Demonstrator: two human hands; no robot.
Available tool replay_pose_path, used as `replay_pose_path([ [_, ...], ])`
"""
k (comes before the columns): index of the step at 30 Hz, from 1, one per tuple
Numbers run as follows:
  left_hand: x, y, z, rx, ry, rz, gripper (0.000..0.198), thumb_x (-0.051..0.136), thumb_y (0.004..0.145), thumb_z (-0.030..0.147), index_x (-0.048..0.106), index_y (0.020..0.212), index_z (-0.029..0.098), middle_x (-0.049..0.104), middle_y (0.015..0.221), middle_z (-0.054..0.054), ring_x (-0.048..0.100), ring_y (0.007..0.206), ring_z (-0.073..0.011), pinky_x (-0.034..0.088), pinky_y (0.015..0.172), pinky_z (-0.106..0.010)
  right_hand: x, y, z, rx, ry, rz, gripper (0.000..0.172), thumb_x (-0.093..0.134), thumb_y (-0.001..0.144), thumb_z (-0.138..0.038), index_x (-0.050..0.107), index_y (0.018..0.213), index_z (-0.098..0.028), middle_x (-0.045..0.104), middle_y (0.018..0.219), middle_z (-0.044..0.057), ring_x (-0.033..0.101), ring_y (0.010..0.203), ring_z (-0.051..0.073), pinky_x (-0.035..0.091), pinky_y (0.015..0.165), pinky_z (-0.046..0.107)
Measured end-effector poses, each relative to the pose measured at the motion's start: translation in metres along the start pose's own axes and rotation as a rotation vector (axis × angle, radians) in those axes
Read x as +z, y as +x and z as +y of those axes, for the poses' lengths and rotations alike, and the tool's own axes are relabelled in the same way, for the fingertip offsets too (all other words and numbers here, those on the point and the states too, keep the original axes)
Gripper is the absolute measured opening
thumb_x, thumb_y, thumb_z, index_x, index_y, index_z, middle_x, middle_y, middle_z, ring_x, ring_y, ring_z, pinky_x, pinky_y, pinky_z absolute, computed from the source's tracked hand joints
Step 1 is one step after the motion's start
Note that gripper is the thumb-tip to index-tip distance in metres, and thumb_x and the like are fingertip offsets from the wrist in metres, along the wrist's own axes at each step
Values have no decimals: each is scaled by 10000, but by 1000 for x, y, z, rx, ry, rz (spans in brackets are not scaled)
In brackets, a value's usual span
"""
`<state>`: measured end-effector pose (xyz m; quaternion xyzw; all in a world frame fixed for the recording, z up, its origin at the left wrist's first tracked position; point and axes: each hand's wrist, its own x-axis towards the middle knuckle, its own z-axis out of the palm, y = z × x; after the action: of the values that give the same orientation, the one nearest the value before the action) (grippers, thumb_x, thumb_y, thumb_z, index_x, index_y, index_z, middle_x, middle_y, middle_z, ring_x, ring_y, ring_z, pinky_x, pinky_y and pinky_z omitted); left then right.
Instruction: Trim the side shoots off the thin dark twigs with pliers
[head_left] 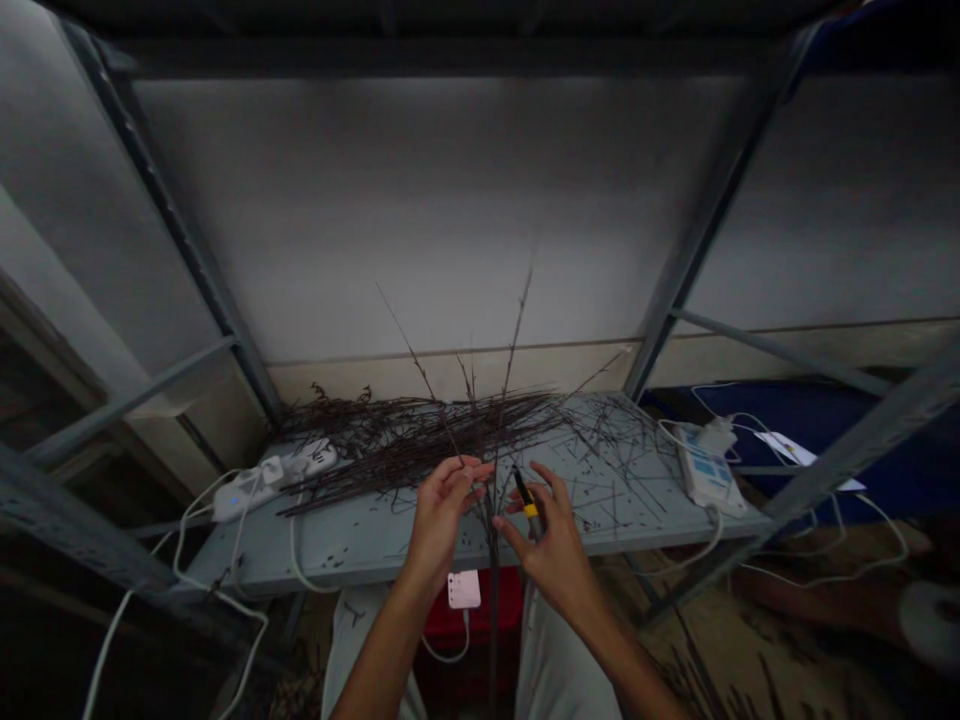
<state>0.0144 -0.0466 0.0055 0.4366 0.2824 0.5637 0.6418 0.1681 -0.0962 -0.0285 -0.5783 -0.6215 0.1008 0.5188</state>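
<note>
My left hand point(444, 497) is closed with thumb and fingers pinched on a thin, dark side twig point(448, 430) that slants up to the left. It belongs, as far as I can tell, to a dark branch point(493, 600) standing upright between my knees, its side shoots fanning out above. My right hand point(551, 530) is curled round a slim cutter-like tool point(529, 505) with a black end and a yellow band, pointing up and left. The tool is just right of the branch; whether it touches is too dim to tell. Fingers and thumb on this side curve towards the stem.
Piled dark twigs point(420, 440) lie along the back of a grey metal shelf point(360, 545), with scraps scattered across it. Power strips point(251, 487) and a white socket box point(709, 475) trail cables at both ends. A white charger-like box point(464, 590) hangs below the front edge near a red container point(510, 600).
</note>
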Motion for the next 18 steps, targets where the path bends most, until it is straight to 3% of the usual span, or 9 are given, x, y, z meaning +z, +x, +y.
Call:
replay_pose_path([
  [2, 0, -1, -1, -15, -26, -21, 277, 724, 852, 415, 696, 983, 172, 764, 1112, -151, 675, 1134, -294, 535, 905, -372, 3, -8, 4, -12, 7, -4, 240, 721, 815, -303, 604, 1004, -214, 481, 1398, 150, 442, 1380, 310, 438, 1092, 479],
  [3, 1, -1, -2, -31, -45, -30, 285, 728, 848, 422, 688, 986, 177, 759, 1128, -152, 684, 1119, -301, 543, 899, -390, 4, -12, 5, -3, 31, -22, 261, 729, 801, -293, 604, 1015, -212, 527, 1354, 147, 489, 1338, 308, 446, 1081, 477],
  [6, 1, -1, -4, -80, -101, -43, 289, 736, 842, 425, 661, 992, 189, 748, 1158, -147, 716, 1044, -292, 556, 894, -434, 7, -21, 5, 104, 148, -124, 294, 710, 793, -266, 601, 1058, -205, 691, 1077, 97, 676, 1022, 268, 528, 947, 436],
  [9, 1, -2, -4, -88, -119, -35, 306, 740, 836, 439, 638, 986, 193, 747, 1152, -148, 722, 1039, -297, 561, 897, -451, 7, -24, 1, 236, 278, -164, 218, 696, 805, -314, 609, 974, -207, 719, 873, 47, 701, 826, 240, 562, 811, 373],
  [14, 2, -3, -1, -80, -91, -29, 355, 746, 814, 495, 629, 982, 204, 751, 1109, -137, 724, 1032, -312, 591, 808, -423, 2, -14, -5, 281, 321, -111, 271, 695, 817, -439, 619, 930, -204, 704, 835, 42, 679, 790, 238, 553, 750, 352],
  [18, 1, -3, 0, -47, -67, -36, 328, 705, 856, 486, 630, 1016, 209, 754, 1074, -127, 730, 992, -292, 585, 735, -356, -2, 1, -9, 264, 320, -105, 268, 679, 825, -425, 626, 962, -200, 704, 852, 46, 681, 813, 240, 547, 771, 352],
])
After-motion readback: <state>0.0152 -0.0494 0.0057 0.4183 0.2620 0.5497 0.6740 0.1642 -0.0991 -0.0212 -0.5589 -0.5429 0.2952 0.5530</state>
